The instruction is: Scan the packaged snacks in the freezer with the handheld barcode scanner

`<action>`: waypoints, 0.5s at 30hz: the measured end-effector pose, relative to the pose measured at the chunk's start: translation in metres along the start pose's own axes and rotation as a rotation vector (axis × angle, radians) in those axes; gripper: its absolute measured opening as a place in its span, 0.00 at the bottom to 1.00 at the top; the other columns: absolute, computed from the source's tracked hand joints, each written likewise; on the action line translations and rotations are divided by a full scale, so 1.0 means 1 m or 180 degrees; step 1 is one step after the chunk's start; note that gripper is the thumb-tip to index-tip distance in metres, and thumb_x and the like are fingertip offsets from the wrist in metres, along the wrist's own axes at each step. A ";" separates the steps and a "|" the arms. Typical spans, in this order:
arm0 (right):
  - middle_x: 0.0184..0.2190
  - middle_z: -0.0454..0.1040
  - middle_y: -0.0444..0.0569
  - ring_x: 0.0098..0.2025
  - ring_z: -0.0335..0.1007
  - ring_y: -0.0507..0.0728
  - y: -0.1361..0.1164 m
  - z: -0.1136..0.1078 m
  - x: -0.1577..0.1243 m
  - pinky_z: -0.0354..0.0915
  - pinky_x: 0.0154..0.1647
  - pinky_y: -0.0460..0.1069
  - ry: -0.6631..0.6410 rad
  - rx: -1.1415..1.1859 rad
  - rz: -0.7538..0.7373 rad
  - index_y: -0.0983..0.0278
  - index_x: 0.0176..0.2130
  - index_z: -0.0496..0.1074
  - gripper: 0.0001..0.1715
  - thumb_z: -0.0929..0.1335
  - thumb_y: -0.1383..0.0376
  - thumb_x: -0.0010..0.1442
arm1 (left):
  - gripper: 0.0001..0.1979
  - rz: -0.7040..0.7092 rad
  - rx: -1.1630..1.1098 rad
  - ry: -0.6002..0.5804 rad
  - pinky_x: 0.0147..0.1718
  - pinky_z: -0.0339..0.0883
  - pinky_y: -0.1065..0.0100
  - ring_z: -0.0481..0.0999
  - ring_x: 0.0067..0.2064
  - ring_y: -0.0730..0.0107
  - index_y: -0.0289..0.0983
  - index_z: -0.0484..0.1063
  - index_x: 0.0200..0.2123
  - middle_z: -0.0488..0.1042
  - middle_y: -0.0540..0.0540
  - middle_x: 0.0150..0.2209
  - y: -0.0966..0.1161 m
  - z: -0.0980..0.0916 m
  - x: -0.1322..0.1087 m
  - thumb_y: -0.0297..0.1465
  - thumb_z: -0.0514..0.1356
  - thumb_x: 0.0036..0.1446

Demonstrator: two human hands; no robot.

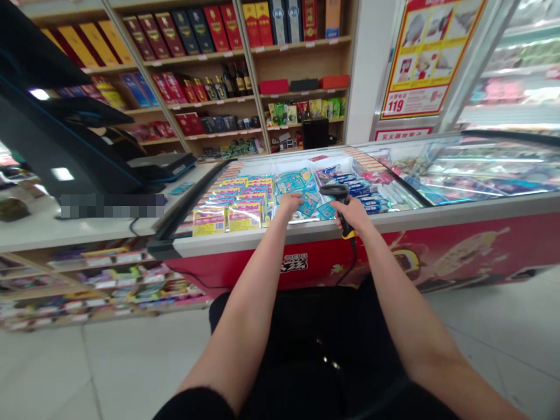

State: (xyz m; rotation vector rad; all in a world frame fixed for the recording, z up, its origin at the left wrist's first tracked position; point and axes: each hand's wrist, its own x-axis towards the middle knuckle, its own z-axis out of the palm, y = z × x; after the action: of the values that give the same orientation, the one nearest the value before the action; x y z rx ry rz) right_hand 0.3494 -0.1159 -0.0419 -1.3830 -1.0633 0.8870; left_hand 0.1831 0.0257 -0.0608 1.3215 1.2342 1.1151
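My right hand (353, 214) is closed around the handle of a black barcode scanner (336, 193) with a yellow end and a cable hanging down the front of the freezer. Its head points at a teal ice-cream packet (310, 203). My left hand (289, 205) reaches into the open chest freezer (306, 233) and pinches that teal packet by its left edge. Rows of yellow-and-pink packets (236, 204) lie to the left of it, and blue-and-white packets (363, 189) to the right.
A checkout counter (39, 224) with a black till screen (52, 134) stands at the left, with snack racks beneath. Wooden shelves (227, 70) of boxed goods and bottles line the back wall. The freezer's glass lid (481, 166) covers its right part. Pale floor tiles lie below.
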 end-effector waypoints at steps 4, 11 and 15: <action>0.21 0.72 0.40 0.15 0.66 0.50 0.001 0.018 -0.004 0.63 0.14 0.44 -0.0103 0.0000 -0.0025 0.63 0.35 0.67 0.09 0.72 0.65 0.56 | 0.11 0.0092 -0.0207 0.0138 0.40 0.72 0.65 0.79 0.34 0.66 0.32 0.80 0.30 0.80 0.47 0.27 0.005 -0.018 -0.023 0.19 0.70 0.39; 0.21 0.72 0.39 0.19 0.72 0.52 0.001 0.047 0.000 0.63 0.14 0.42 0.0522 0.0436 -0.0069 0.64 0.39 0.69 0.16 0.75 0.68 0.51 | 0.14 0.0362 -0.0701 -0.0485 0.41 0.73 0.66 0.78 0.33 0.71 0.32 0.81 0.34 0.80 0.47 0.30 0.007 -0.024 -0.045 0.23 0.73 0.40; 0.17 0.69 0.38 0.18 0.71 0.52 0.001 0.057 0.009 0.63 0.14 0.42 0.0847 0.0540 0.0120 0.66 0.37 0.68 0.13 0.73 0.74 0.51 | 0.14 0.0156 -0.1020 -0.0640 0.42 0.74 0.65 0.79 0.33 0.71 0.32 0.80 0.38 0.81 0.46 0.31 0.002 -0.020 -0.058 0.24 0.72 0.46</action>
State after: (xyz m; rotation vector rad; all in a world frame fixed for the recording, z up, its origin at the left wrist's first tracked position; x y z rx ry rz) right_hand 0.2991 -0.0891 -0.0477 -1.3388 -0.7449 0.7762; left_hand 0.1598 -0.0306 -0.0569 1.1896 0.8408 1.1306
